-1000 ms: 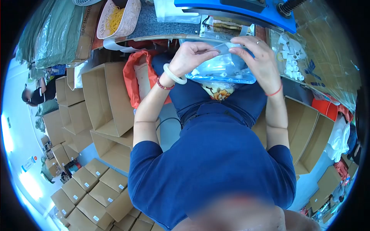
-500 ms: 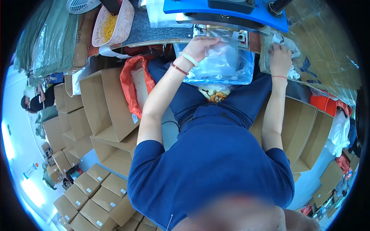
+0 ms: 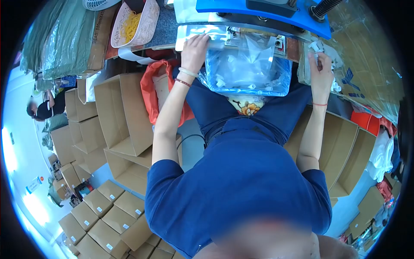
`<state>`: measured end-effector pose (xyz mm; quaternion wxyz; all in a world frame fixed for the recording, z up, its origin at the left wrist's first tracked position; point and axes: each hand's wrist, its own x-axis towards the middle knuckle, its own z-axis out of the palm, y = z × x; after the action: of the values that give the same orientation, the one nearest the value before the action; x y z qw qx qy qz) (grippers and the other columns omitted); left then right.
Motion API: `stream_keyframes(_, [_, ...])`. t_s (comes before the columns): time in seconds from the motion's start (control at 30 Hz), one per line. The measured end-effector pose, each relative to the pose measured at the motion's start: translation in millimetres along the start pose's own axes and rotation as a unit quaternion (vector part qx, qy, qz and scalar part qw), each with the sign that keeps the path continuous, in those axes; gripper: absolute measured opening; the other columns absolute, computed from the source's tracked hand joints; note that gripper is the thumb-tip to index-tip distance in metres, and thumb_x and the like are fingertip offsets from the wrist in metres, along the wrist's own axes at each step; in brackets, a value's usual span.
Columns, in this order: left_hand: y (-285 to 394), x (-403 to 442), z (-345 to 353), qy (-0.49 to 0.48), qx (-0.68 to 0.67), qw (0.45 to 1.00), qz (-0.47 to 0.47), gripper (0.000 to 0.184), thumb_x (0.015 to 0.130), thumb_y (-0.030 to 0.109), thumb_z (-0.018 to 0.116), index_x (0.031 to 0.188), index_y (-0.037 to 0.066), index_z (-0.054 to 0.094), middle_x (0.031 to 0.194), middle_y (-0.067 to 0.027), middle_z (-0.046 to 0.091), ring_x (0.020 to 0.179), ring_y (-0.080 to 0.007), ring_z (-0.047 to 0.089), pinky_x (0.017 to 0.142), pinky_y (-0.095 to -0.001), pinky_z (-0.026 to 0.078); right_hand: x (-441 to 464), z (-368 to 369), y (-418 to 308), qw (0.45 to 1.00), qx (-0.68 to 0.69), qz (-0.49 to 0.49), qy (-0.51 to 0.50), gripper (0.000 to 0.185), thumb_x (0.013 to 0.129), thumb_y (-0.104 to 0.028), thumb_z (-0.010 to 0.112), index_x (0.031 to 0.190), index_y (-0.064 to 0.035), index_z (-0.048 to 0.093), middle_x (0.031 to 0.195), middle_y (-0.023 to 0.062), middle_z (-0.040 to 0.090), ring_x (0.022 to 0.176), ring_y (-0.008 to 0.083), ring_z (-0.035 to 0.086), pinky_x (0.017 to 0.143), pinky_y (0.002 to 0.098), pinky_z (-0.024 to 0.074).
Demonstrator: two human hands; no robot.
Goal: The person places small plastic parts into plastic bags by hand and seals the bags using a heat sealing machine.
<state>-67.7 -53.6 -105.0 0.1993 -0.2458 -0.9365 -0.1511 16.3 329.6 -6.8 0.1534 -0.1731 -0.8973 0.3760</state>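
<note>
Clear bag point(image 3: 213, 32) under left hand point(image 3: 195, 49); white tubes point(image 3: 318, 46) at right hand point(image 3: 321, 71)
Lies flat at front edge of the worktop point(image 3: 164, 30), long axis running left to right, right end toward base of the blue machine point(image 3: 224, 6); "580mm" legible on cardboard point(image 3: 97, 47) at far left; looks glossy, see-through, whitish; left fingers bent over it, right fingers curled by the tubes; gripping or merely touching, cannot tell for either.

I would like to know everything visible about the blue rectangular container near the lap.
The blue rectangular container is open-topped, with shiny, wrinkled, plastic-looking film along its sides. It sits upright above the lap, near the grey-topped workbench; its support is hidden. Small white plastic-looking pieces lie inside, and transparent plastic covers its middle. Neither left hand nor right hand holds it.
</note>
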Motion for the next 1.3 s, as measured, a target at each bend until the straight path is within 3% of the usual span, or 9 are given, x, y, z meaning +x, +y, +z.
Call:
stream_keyframes(0.13, [20, 2, -36, 0.015, -0.139, 0.978, -0.154, 0.018, 0.082, 0.008, 0.068, 0.1, 0.004, 0.072, 0.094, -0.0101, 0.072, 0.091, -0.0222, 0.068, 0.08, -0.0312, 0.052, -31, 4, -35, 0.975, 0.081, -0.188, -0.092, 0.027, 0.089, -0.013, 0.067, 0.115, -0.0082, 0.066, 0.108, 0.0062, 0.066, 0.088, 0.0137, 0.061, 0.078, 0.0264, 0.0482])
stream_keyframes(0.27, [47, 3, -59, -0.061, -0.362, 0.885, -0.287, 0.021, 0.082, 0.013, 0.076, 0.099, 0.0, 0.073, 0.085, -0.0015, 0.071, 0.076, -0.0038, 0.06, 0.07, -0.0199, 0.048, -62, 44, -51, 0.951, 0.157, -0.104, -0.244, 0.027, 0.084, -0.01, 0.072, 0.111, -0.0058, 0.068, 0.103, 0.0051, 0.067, 0.084, 0.0115, 0.06, 0.077, 0.0252, 0.0485])
stream_keyframes(0.5, [102, 18, -82, -0.11, -0.523, 0.808, -0.246, 0.021, 0.085, 0.009, 0.073, 0.103, -0.002, 0.072, 0.091, -0.0032, 0.071, 0.08, -0.0065, 0.061, 0.074, -0.0203, 0.049, -37, 19, -109, 0.938, 0.151, -0.275, -0.151, 0.027, 0.083, -0.011, 0.073, 0.108, -0.0025, 0.068, 0.104, 0.0089, 0.068, 0.091, 0.0176, 0.064, 0.08, 0.0284, 0.0503])
stream_keyframes(0.63, [101, 26, -87, -0.263, -0.503, 0.8, -0.194, 0.023, 0.089, 0.013, 0.07, 0.106, -0.002, 0.071, 0.094, -0.0067, 0.072, 0.086, -0.0081, 0.064, 0.079, -0.0227, 0.051, -14, 4, -100, 0.896, 0.037, -0.344, -0.279, 0.023, 0.086, -0.014, 0.069, 0.106, -0.0032, 0.067, 0.102, 0.0122, 0.068, 0.095, 0.0243, 0.064, 0.08, 0.0325, 0.05])
stream_keyframes(0.73, [99, 24, -68, -0.383, -0.642, 0.628, -0.215, 0.023, 0.091, 0.015, 0.066, 0.104, -0.004, 0.07, 0.094, -0.0093, 0.072, 0.089, -0.015, 0.067, 0.077, -0.0273, 0.055, -4, 15, -83, 0.888, 0.05, -0.307, -0.339, 0.024, 0.089, -0.02, 0.065, 0.107, -0.0032, 0.066, 0.102, 0.0135, 0.068, 0.09, 0.027, 0.065, 0.078, 0.0339, 0.0505])
stream_keyframes(0.83, [107, 21, -32, -0.325, -0.707, 0.546, -0.312, 0.024, 0.092, 0.015, 0.065, 0.105, -0.005, 0.068, 0.098, -0.0121, 0.071, 0.091, -0.018, 0.068, 0.077, -0.0305, 0.057, -2, 30, -66, 0.922, 0.094, -0.192, -0.323, 0.029, 0.091, -0.025, 0.063, 0.11, -0.0028, 0.065, 0.101, 0.0146, 0.069, 0.087, 0.0275, 0.066, 0.077, 0.0339, 0.0508])
stream_keyframes(0.97, [103, 52, -11, -0.238, -0.799, 0.4, -0.382, 0.022, 0.091, 0.007, 0.062, 0.109, -0.005, 0.064, 0.111, -0.0145, 0.067, 0.104, -0.0225, 0.065, 0.094, -0.0384, 0.054, 3, 7, -38, 0.985, -0.057, -0.154, -0.053, 0.029, 0.093, -0.029, 0.06, 0.11, -0.0059, 0.066, 0.102, 0.0179, 0.068, 0.094, 0.0322, 0.066, 0.08, 0.0364, 0.0511])
stream_keyframes(1.2, [104, 46, 4, -0.21, -0.787, 0.445, -0.372, 0.03, 0.091, 0.015, 0.067, 0.115, -0.002, 0.062, 0.111, -0.0187, 0.067, 0.097, -0.0278, 0.069, 0.083, -0.0359, 0.057, 48, 46, 67, 0.913, -0.337, -0.211, 0.087, 0.034, 0.09, -0.018, 0.06, 0.123, -0.0101, 0.059, 0.126, 0.0172, 0.054, 0.113, 0.0398, 0.051, 0.095, 0.0468, 0.0424])
stream_keyframes(1.3, [80, 48, -14, -0.196, -0.66, 0.628, -0.363, 0.028, 0.09, 0.021, 0.069, 0.108, -0.001, 0.068, 0.104, -0.0112, 0.071, 0.089, -0.0181, 0.07, 0.078, -0.0317, 0.056, 49, 47, 73, 0.937, -0.261, -0.226, 0.064, 0.032, 0.085, -0.011, 0.063, 0.117, -0.0065, 0.061, 0.116, 0.018, 0.057, 0.109, 0.0366, 0.053, 0.093, 0.0452, 0.0435])
